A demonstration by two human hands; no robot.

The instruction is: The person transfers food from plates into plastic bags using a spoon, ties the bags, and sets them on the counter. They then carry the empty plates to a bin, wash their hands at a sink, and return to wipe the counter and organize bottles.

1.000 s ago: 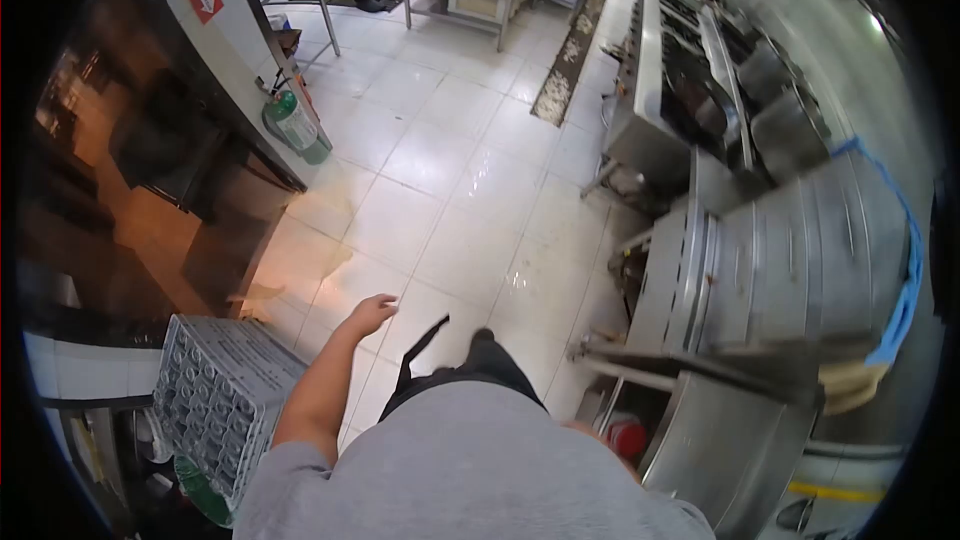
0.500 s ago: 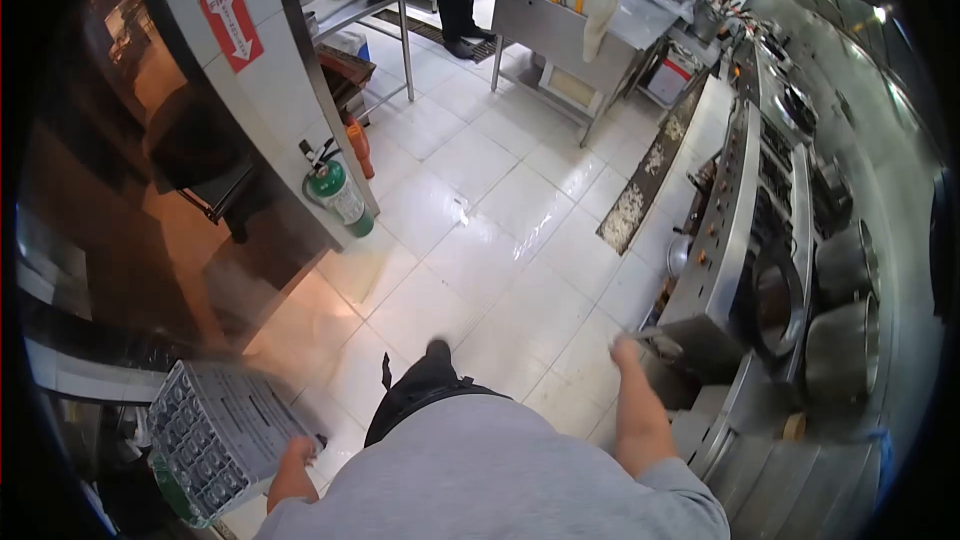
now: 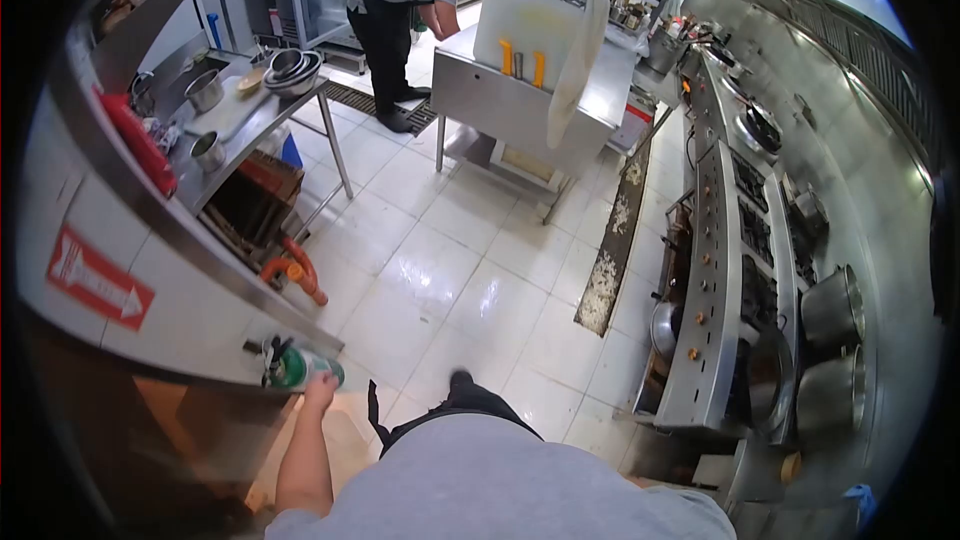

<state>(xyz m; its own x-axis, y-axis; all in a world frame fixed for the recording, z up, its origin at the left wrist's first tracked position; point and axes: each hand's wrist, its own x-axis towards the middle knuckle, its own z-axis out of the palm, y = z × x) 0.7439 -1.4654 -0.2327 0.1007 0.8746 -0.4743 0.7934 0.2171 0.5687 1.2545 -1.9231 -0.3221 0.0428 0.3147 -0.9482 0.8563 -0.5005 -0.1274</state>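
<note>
My left hand (image 3: pixel 320 390) hangs low at my left side, arm stretched down. In this view it overlaps the green fire extinguisher (image 3: pixel 292 367), which stands on the floor against the white tiled wall end (image 3: pixel 190 290). The fingers are small and mostly turned away, so I cannot tell how they are curled. My right hand is out of sight; only the right sleeve (image 3: pixel 690 510) shows at the bottom edge. My dark shoe (image 3: pixel 460 378) is on the white tiled floor (image 3: pixel 440 280).
A cooking range (image 3: pixel 715 320) with large pots (image 3: pixel 832 308) runs along the right. Ahead, a person (image 3: pixel 405 15) bends over a steel table (image 3: pixel 520 105) holding a white cutting board. A side table (image 3: pixel 235 135) carries bowls. Orange pipe (image 3: pixel 300 270) and a floor drain channel (image 3: pixel 608 275) lie low.
I have moved forward and the view has turned. My left hand now overlaps the extinguisher; my right hand has left the view. The glass rack at lower left is out of sight.
</note>
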